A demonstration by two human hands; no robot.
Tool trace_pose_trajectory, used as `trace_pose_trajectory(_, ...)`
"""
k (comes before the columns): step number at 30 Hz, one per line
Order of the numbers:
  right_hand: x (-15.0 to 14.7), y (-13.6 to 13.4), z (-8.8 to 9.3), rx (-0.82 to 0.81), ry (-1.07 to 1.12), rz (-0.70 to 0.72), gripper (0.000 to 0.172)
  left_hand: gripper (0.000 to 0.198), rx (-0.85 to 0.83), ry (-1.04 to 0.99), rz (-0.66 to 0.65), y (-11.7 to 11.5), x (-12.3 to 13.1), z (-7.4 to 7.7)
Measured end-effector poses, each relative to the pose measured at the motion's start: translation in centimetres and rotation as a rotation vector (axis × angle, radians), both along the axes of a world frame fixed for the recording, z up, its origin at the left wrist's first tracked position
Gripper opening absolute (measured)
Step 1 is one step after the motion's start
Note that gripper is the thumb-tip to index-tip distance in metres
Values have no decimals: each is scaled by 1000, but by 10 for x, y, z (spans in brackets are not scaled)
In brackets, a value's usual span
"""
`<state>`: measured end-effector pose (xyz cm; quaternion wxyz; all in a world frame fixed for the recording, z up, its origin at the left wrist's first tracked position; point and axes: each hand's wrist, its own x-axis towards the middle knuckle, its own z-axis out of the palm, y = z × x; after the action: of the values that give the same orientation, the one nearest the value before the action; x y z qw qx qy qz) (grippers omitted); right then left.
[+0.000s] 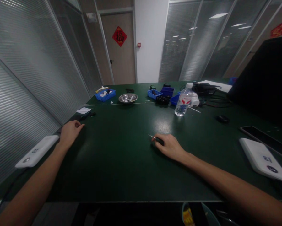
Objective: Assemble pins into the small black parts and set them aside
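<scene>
My right hand rests on the dark green table and is closed around a small screwdriver. Its black handle lies in the fingers, and the thin metal shaft points left. At the table's left side is my left hand, with its fingers curled and its thumb toward the right. Whatever those fingers may hold is hidden. Just beyond it lie a small dark object and a piece of white paper.
White box-like devices lie at the left and right. A water bottle stands right of centre. Farther back are a metal bowl, a blue tray and several blue bins. A phone, mouse and monitor occupy the right.
</scene>
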<state>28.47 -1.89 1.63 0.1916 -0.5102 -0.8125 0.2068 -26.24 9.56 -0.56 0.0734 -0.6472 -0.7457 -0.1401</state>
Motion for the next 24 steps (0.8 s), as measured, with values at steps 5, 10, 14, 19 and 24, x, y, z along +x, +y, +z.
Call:
trace_pose_trajectory(5,-1,-1,-3,38,-10,-2,25,40,-7,-24,32,-3,2,1)
trace_pose_trajectory(10,-1,-1,-2,44,-2,2,24,44,-6,-39,81,-5,6,4)
trace_pose_trajectory(14,0,-1,-2,45,-1,-7,24,36,-12,-34,86,-3,6,6)
trace_pose_trajectory(19,1,1,-6,58,9,0,23,36,-33,-17,36,-2,2,8)
trace_pose_trajectory(24,0,1,-6,59,-5,-13,23,31,-47,40,-48,-2,3,8)
